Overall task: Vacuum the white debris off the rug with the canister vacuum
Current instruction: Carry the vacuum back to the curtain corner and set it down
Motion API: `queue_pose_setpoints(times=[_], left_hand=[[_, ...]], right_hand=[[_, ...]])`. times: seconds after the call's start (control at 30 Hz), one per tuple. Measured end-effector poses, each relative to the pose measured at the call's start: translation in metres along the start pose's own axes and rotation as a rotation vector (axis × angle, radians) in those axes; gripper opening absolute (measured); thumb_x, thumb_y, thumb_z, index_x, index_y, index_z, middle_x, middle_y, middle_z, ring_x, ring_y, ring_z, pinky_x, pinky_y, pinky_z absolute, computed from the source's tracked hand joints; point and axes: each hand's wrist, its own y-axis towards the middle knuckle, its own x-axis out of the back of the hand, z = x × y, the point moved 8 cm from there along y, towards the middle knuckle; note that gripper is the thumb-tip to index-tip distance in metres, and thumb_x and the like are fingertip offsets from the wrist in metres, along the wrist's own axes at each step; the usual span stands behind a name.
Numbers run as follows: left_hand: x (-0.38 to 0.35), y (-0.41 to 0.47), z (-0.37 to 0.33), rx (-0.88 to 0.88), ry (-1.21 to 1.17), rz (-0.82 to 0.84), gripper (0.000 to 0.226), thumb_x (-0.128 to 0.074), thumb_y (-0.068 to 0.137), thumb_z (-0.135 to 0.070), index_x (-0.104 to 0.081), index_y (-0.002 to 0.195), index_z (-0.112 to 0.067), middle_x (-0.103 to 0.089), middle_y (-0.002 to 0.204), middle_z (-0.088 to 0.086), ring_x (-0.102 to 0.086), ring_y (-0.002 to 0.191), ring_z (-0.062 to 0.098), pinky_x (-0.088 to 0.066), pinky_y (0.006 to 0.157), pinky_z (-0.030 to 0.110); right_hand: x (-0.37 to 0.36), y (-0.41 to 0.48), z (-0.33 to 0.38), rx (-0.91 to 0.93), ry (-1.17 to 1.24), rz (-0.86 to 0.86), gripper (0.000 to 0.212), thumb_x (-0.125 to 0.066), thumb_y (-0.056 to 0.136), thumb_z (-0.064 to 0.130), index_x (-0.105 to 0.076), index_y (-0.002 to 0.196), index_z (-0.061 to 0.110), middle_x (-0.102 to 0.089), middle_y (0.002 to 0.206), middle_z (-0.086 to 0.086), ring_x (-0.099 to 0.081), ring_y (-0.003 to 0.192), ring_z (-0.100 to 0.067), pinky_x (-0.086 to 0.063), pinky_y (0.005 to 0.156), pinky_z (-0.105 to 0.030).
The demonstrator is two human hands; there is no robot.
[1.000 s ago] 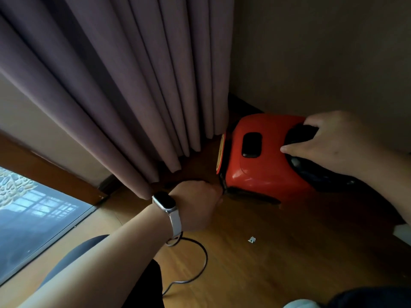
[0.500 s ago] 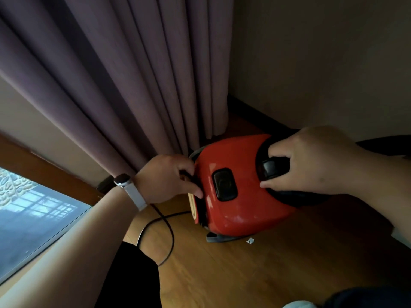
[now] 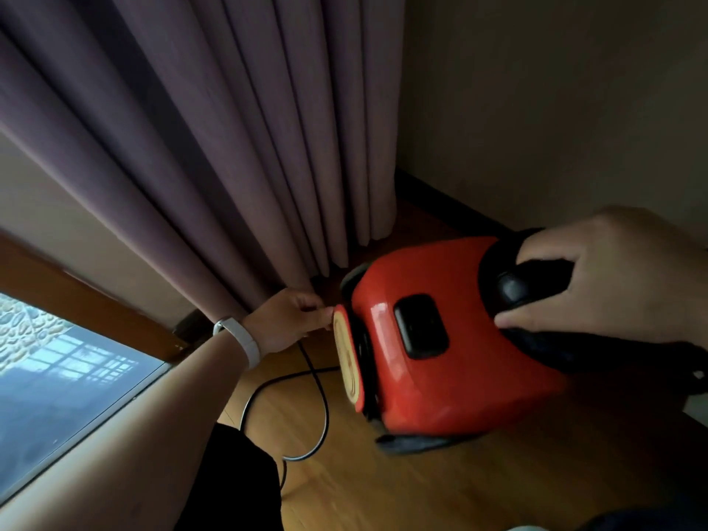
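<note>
The red canister vacuum point(image 3: 448, 331) sits on the wooden floor near the room's corner, its black button panel facing up. My right hand point(image 3: 609, 277) grips the black carry handle point(image 3: 525, 285) on top of it. My left hand point(image 3: 291, 320), with a white watch band on the wrist, is at the vacuum's rear end by the yellow round cap point(image 3: 344, 358), its fingers curled there; whether it pinches the cord I cannot tell. A black power cord point(image 3: 306, 412) loops over the floor below that hand. No rug and no white debris are in view.
Purple curtains point(image 3: 230, 147) hang to the floor just behind the vacuum. A beige wall with a dark skirting board point(image 3: 452, 201) closes the right side. A low window point(image 3: 69, 381) with a wooden frame lies at the left. My dark-clothed knee point(image 3: 230, 480) is at the bottom.
The vacuum has swung out of the corner toward me. My left hand rose from the floor to the vacuum's rear end. The cord loop has shifted on the floor.
</note>
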Motion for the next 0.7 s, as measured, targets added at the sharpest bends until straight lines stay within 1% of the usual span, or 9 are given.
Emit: queue_pose_setpoints(times=[0.1, 0.2, 0.27, 0.3, 0.37, 0.47, 0.53, 0.6, 0.7], left_hand=[[-0.003, 0.004, 0.002, -0.006, -0.063, -0.111, 0.050, -0.049, 0.101, -0.027, -0.068, 0.056, -0.039, -0.053, 0.050, -0.014, -0.045, 0.052, 0.002, -0.040, 0.056, 0.022], [-0.022, 0.002, 0.000, -0.017, -0.075, -0.127, 0.039, -0.046, 0.098, -0.042, -0.061, 0.069, -0.022, -0.053, 0.057, -0.001, -0.044, 0.055, 0.017, -0.037, 0.060, 0.035], [-0.042, 0.001, -0.004, 0.015, -0.038, -0.091, 0.031, -0.044, 0.100, -0.033, -0.054, 0.078, -0.014, -0.054, 0.063, 0.008, -0.046, 0.055, 0.019, -0.042, 0.060, 0.039], [-0.049, 0.000, -0.008, 0.004, 0.030, -0.090, 0.027, -0.043, 0.101, -0.030, -0.054, 0.083, -0.012, -0.057, 0.067, 0.010, -0.051, 0.056, 0.021, -0.047, 0.061, 0.039], [-0.057, -0.007, -0.027, -0.071, 0.306, -0.090, 0.024, -0.042, 0.099, -0.039, -0.053, 0.094, -0.018, -0.065, 0.077, 0.010, -0.062, 0.068, 0.026, -0.053, 0.067, 0.045], [-0.069, -0.024, -0.049, -0.150, 0.695, 0.026, 0.026, -0.034, 0.100, -0.049, -0.048, 0.099, -0.027, -0.064, 0.081, -0.002, -0.061, 0.073, 0.017, -0.052, 0.070, 0.040], [-0.076, -0.035, -0.063, -0.238, 0.911, 0.061, 0.028, -0.032, 0.100, -0.048, -0.050, 0.105, -0.026, -0.063, 0.085, -0.004, -0.060, 0.075, 0.016, -0.052, 0.072, 0.038], [-0.078, -0.041, -0.076, -0.340, 1.012, 0.068, 0.027, -0.034, 0.100, -0.046, -0.051, 0.109, -0.028, -0.065, 0.090, -0.004, -0.061, 0.077, 0.017, -0.052, 0.072, 0.038], [-0.066, -0.041, -0.087, -0.418, 1.030, 0.052, 0.028, -0.033, 0.099, -0.047, -0.057, 0.105, -0.033, -0.065, 0.093, -0.010, -0.060, 0.079, 0.012, -0.048, 0.070, 0.030]], right_hand=[[0.008, 0.004, -0.019, -0.143, 0.097, -0.095, 0.038, -0.079, 0.049, 0.062, -0.070, 0.065, 0.029, -0.067, 0.067, 0.011, -0.062, 0.067, -0.006, -0.055, 0.063, -0.037], [0.013, 0.009, -0.039, -0.268, 0.165, -0.182, 0.035, -0.082, 0.058, 0.054, -0.070, 0.069, 0.023, -0.068, 0.071, 0.004, -0.064, 0.070, -0.014, -0.054, 0.063, -0.037], [0.014, 0.011, -0.053, -0.355, 0.218, -0.236, 0.033, -0.083, 0.062, 0.051, -0.070, 0.070, 0.022, -0.068, 0.070, 0.004, -0.065, 0.069, -0.014, -0.054, 0.061, -0.035], [0.014, 0.012, -0.059, -0.391, 0.227, -0.247, 0.033, -0.084, 0.063, 0.051, -0.070, 0.072, 0.023, -0.068, 0.071, 0.005, -0.065, 0.069, -0.014, -0.055, 0.062, -0.036], [0.012, 0.014, -0.067, -0.428, 0.210, -0.257, 0.034, -0.084, 0.063, 0.052, -0.069, 0.073, 0.023, -0.067, 0.072, 0.005, -0.065, 0.071, -0.017, -0.057, 0.066, -0.039], [0.004, 0.017, -0.071, -0.422, 0.105, -0.232, 0.036, -0.083, 0.065, 0.051, -0.066, 0.071, 0.019, -0.065, 0.072, -0.001, -0.063, 0.070, -0.022, -0.056, 0.067, -0.041], [-0.006, 0.018, -0.073, -0.416, 0.098, -0.170, 0.034, -0.083, 0.066, 0.047, -0.065, 0.069, 0.019, -0.064, 0.070, -0.002, -0.062, 0.068, -0.021, -0.051, 0.061, -0.034], [-0.016, 0.018, -0.073, -0.409, 0.116, -0.113, 0.030, -0.085, 0.066, 0.045, -0.065, 0.068, 0.022, -0.065, 0.070, 0.002, -0.063, 0.069, -0.017, -0.048, 0.058, -0.030], [-0.026, 0.020, -0.066, -0.367, -0.003, -0.047, 0.034, -0.082, 0.066, 0.054, -0.067, 0.072, 0.024, -0.065, 0.074, 0.007, -0.061, 0.070, -0.011, -0.051, 0.062, -0.029]])
